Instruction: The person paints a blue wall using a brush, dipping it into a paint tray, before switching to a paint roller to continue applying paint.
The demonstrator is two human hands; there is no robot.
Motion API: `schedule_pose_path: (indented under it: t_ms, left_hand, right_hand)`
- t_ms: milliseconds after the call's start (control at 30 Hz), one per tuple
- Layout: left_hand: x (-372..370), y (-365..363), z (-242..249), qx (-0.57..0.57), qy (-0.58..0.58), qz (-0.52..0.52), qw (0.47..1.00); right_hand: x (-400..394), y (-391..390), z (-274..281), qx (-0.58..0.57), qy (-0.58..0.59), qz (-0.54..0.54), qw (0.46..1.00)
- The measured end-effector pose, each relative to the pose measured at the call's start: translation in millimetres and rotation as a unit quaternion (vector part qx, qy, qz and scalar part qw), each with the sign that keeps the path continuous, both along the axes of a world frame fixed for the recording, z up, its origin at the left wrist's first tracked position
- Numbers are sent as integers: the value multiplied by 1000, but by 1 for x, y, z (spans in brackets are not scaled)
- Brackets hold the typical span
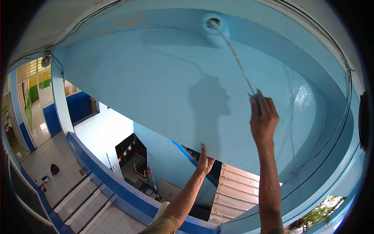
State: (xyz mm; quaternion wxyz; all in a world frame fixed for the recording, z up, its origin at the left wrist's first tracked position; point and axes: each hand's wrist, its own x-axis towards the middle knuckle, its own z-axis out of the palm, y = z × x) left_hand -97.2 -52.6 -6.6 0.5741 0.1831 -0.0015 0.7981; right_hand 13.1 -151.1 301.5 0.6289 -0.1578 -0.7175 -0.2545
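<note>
My right hand [264,117] is raised, its fingers closed round the handle end of a paint roller. The roller's thin rod [237,60] runs up and left to a light blue roller head [214,27], slightly blurred, at the upper edge of the light blue wall panel [156,78]. Lower down, my left hand [205,162] rests at the panel's bottom edge, thumb up, with the other fingers closed over that edge and partly hidden. A shadow of a hand and arm falls on the panel between the hands.
Dark cables [331,156] hang along the right side. A loudspeaker [46,59] is at the upper left. Below are a blue parapet [117,197], steps [83,199], a black bag [54,169] on the tiled floor, and a corrugated roof [235,191]. A deep drop opens beyond the parapet.
</note>
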Motion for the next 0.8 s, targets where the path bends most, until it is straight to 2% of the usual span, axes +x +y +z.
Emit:
schedule_pose_path:
  t_ms: [233, 400, 533, 633, 800]
  left_hand:
    - [0, 6, -4, 13, -10, 6, 1000]
    - [1, 5, -4, 7, 13, 17, 1000]
    - [2, 3, -3, 8, 7, 22, 1000]
    - [-1, 13, -13, 13, -2, 5, 1000]
    - [1, 0, -1, 12, -7, -1, 1000]
  right_hand:
    - [-97, 7, 21, 20, -39, 42, 998]
    - [-131, 6, 33, 14, -81, 52, 995]
    - [-116, 6, 32, 24, -72, 45, 996]
    - [-72, 10, 26, 35, -33, 38, 998]
    - [15, 5, 7, 13, 2, -23, 1000]
